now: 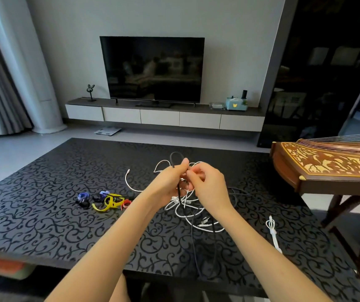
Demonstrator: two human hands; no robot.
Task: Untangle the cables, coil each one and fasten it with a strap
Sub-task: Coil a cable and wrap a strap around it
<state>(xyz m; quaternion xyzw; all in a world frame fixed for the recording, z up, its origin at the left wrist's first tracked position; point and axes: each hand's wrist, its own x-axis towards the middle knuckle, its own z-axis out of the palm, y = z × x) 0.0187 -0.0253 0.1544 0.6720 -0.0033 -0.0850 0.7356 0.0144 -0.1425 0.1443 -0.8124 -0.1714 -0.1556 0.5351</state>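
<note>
Gripping the black cable point(171, 159), the left hand point(170, 182) holds its loop up. Right hand point(209, 186) pinches a white cable point(196, 162) just beside.

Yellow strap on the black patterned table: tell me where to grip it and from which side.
Probably pinch the yellow fabric strap by its free tail, which pokes out toward the near left. Come from above on that side: the red strap crowds its right and the black strap lies behind.
</note>
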